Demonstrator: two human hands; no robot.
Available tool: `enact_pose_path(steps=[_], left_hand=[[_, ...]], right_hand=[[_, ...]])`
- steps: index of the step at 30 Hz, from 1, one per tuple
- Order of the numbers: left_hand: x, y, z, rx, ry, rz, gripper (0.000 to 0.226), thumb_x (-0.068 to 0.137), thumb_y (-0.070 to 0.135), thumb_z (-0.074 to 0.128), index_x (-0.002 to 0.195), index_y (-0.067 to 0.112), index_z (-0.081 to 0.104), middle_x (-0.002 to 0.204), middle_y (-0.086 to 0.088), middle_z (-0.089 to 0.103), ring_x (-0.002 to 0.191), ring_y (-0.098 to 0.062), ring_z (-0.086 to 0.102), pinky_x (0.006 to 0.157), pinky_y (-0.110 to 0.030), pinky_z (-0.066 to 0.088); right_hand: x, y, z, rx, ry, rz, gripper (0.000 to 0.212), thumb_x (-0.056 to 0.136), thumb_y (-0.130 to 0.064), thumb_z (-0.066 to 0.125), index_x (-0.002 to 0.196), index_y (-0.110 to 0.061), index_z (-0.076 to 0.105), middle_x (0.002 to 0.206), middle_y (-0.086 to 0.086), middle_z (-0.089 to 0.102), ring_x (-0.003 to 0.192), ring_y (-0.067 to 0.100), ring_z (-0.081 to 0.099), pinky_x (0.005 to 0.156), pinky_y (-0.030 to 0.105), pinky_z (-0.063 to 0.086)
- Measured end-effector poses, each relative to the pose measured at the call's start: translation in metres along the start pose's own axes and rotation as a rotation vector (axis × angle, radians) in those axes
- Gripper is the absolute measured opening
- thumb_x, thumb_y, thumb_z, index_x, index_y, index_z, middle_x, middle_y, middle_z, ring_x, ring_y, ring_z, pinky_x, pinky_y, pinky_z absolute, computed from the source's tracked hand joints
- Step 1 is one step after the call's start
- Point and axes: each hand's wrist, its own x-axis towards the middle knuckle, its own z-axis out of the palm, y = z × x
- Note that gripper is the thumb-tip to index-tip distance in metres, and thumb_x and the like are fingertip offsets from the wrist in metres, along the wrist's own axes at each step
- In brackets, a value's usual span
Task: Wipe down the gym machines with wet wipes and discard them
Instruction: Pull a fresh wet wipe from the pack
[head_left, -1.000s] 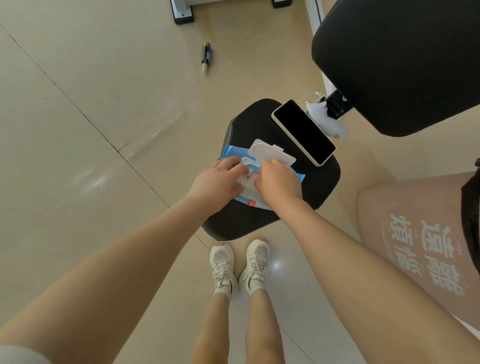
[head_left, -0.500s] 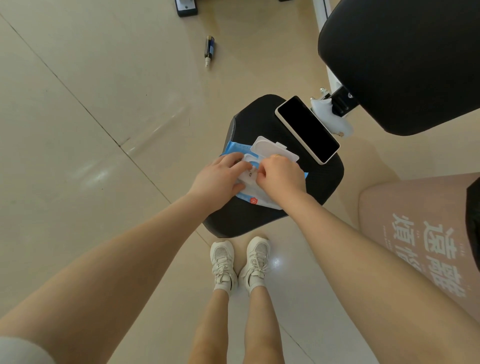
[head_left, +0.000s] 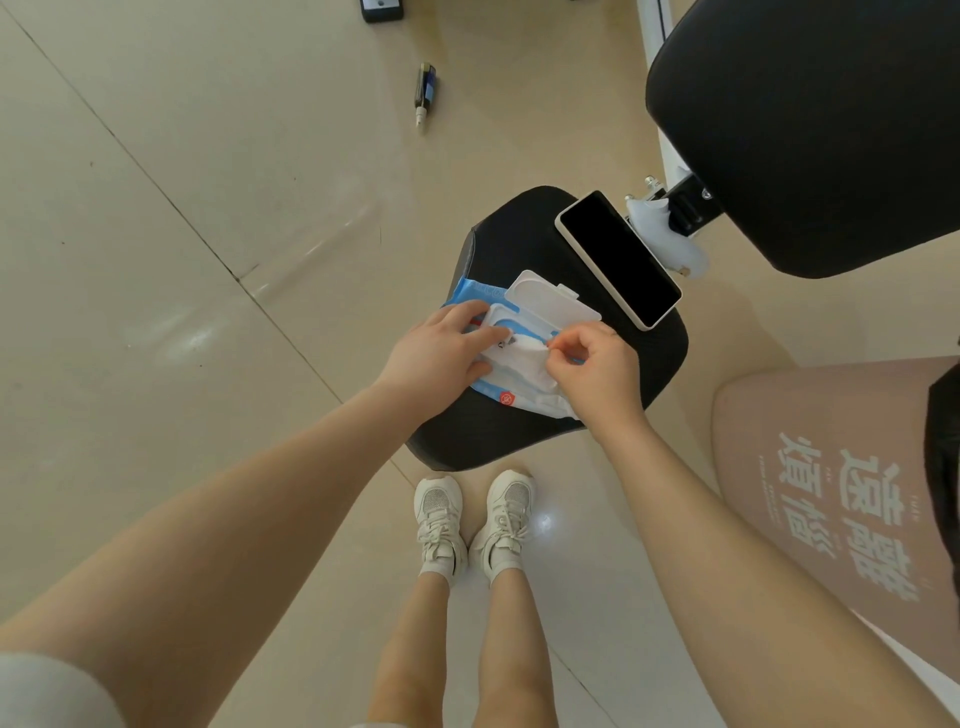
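Note:
A blue and white wet wipe pack (head_left: 475, 293) lies on the black padded seat (head_left: 524, 228) of a gym machine, its white lid (head_left: 550, 301) flipped open. My left hand (head_left: 441, 353) presses flat on the pack's left side, fingers straight. My right hand (head_left: 592, 364) pinches a white wipe (head_left: 524, 361) that comes out of the opening toward the right. A black backrest pad (head_left: 810, 124) fills the upper right.
A phone (head_left: 618, 257) lies screen up on the seat beside the pack. A small dark bottle (head_left: 425, 93) lies on the tiled floor beyond. My white shoes (head_left: 472, 519) stand just in front of the seat. A black machine foot (head_left: 382, 9) sits at the top edge.
My right hand has drawn to the right, pulling the white wipe further out of the pack. My left hand stays pressed on the pack.

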Motion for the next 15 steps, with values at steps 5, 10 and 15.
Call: enact_pose_path(steps=[5, 10, 15], left_hand=[[0.001, 0.001, 0.001, 0.019, 0.004, 0.001, 0.046, 0.098, 0.029, 0.044, 0.141, 0.031, 0.031, 0.151, 0.000, 0.021, 0.138, -0.021, 0.022, 0.109, -0.031, 0.030], [0.000, 0.003, 0.002, 0.094, -0.023, 0.027, 0.049, 0.098, 0.025, 0.044, 0.142, 0.035, 0.026, 0.155, -0.003, 0.011, 0.140, -0.024, 0.016, 0.111, -0.033, 0.026], [0.003, 0.006, -0.004, 0.238, -0.054, 0.108, 0.067, 0.092, 0.023, 0.056, 0.143, 0.044, 0.018, 0.156, -0.002, -0.008, 0.140, -0.029, 0.011, 0.114, -0.039, 0.019]], right_hand=[[0.011, -0.022, -0.001, -0.264, -0.141, -0.108, 0.019, 0.091, -0.020, 0.059, 0.105, -0.007, 0.063, 0.109, 0.006, 0.056, 0.088, 0.009, 0.054, 0.073, 0.018, 0.045], [0.008, -0.016, -0.004, -0.361, -0.121, -0.045, 0.021, 0.093, -0.022, 0.055, 0.101, -0.004, 0.062, 0.106, 0.010, 0.056, 0.086, 0.011, 0.050, 0.076, 0.019, 0.042], [0.007, -0.014, -0.002, -0.341, -0.175, -0.039, 0.022, 0.096, -0.022, 0.048, 0.106, -0.004, 0.057, 0.105, 0.003, 0.046, 0.090, 0.010, 0.050, 0.084, 0.021, 0.044]])
